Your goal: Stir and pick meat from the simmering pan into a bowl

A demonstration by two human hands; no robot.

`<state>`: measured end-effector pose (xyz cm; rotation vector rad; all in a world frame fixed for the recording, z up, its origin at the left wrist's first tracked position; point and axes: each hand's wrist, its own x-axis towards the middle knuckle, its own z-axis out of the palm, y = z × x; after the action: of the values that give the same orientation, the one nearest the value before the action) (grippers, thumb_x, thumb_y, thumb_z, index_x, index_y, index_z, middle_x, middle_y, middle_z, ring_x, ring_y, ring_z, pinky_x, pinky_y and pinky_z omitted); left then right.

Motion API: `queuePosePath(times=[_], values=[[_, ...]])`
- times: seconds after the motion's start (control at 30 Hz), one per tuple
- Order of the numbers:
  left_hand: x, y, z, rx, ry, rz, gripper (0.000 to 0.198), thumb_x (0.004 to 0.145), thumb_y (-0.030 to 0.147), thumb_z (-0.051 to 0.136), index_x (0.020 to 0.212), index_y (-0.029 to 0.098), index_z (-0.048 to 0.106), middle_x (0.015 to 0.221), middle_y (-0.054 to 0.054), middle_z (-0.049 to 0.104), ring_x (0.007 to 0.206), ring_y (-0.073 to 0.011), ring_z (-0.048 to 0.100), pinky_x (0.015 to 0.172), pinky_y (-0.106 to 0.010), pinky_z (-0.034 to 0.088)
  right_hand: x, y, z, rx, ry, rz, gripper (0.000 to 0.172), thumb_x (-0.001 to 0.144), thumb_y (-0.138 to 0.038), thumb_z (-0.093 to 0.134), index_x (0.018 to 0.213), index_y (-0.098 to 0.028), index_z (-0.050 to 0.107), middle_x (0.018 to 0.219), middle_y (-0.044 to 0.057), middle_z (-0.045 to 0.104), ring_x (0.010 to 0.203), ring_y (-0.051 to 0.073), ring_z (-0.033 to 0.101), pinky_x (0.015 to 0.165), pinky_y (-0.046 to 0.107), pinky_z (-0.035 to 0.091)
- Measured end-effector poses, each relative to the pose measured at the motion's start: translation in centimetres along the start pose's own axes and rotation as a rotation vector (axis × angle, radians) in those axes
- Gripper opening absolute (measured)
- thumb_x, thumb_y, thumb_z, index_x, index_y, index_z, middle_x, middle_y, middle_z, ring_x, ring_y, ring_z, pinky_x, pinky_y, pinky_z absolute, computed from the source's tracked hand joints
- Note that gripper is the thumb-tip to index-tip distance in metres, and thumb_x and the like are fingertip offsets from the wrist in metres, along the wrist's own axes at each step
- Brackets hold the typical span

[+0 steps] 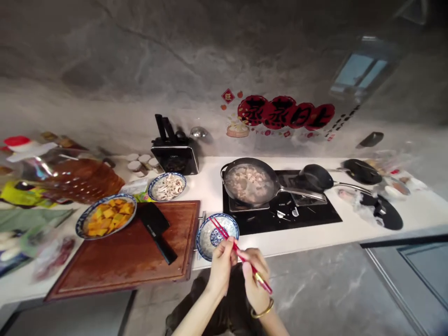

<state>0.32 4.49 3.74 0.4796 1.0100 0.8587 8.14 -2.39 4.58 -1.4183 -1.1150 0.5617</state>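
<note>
While both hands close around it, the pair of slim red chopsticks (229, 239) slants before the counter edge: the right hand (255, 277) grips near the gold-capped butt ends, and the left hand (221, 261) pinches mid-length. Its tips point up-left over the blue-and-white patterned bowl (209, 241). Farther back, a dark frying pan (227, 186) of pale meat sits on the black hob (315, 214).

Wall decal (286, 112): four big black Chinese characters, one per red round blob, read 蒸蒸日上. Below it is a row of tiny red marks (276, 133), too small to read. Small red diamond sticker (227, 96) up left of the decal has one character, blurred. Knife block (175, 158) front has a faint small logo, not legible. Cleaver (156, 228) blade on the board has a short white print line, unreadable. No numbers can be read.
</note>
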Motion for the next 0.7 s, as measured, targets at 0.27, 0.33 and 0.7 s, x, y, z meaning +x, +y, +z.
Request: queuePosePath(times=[0.27, 0.33, 0.7], values=[[1.7, -4.1, 9.0, 0.109, -0.115, 0.109, 0.04, 0.084, 0.051, 0.053, 0.086, 0.013, 0.065, 0.054, 0.004, 0.047, 0.046, -0.0058, 0.032, 0.048, -0.021, 0.024, 9.8, 3.2, -14.1, -0.12, -0.297, 0.019, 0.01, 0.087, -0.024, 0.056, 0.093, -0.022, 0.063, 0.083, 0.003, 0.069, 0.07, 0.016, 0.066, 0.063, 0.026, 0.054], [1.4, -4.3, 9.0, 0.181, -0.124, 0.119, 0.044, 0.084, 0.053, 0.051, 0.094, 0.013, 0.067, 0.064, -0.001, 0.056, 0.048, -0.0073, 0.036, 0.049, -0.022, 0.025, 13.9, 3.9, -16.5, -0.199, -0.279, 0.044, 0.009, 0.084, -0.03, 0.061, 0.087, -0.022, 0.06, 0.081, 0.003, 0.07, 0.068, 0.017, 0.067, 0.062, 0.026, 0.054], [-0.8, -6.5, 3.7, 0.295, 0.268, 0.232, 0.042, 0.077, 0.054, 0.058, 0.09, 0.015, 0.069, 0.068, -0.003, 0.059, 0.055, -0.0111, 0.044, 0.054, -0.023, 0.035, 30.2, 9.2, -10.4, -0.453, -1.0, -0.166, 0.028, 0.086, -0.039, 0.052, 0.091, -0.021, 0.072, 0.087, 0.003, 0.074, 0.077, 0.018, 0.068, 0.076, 0.027, 0.051]])
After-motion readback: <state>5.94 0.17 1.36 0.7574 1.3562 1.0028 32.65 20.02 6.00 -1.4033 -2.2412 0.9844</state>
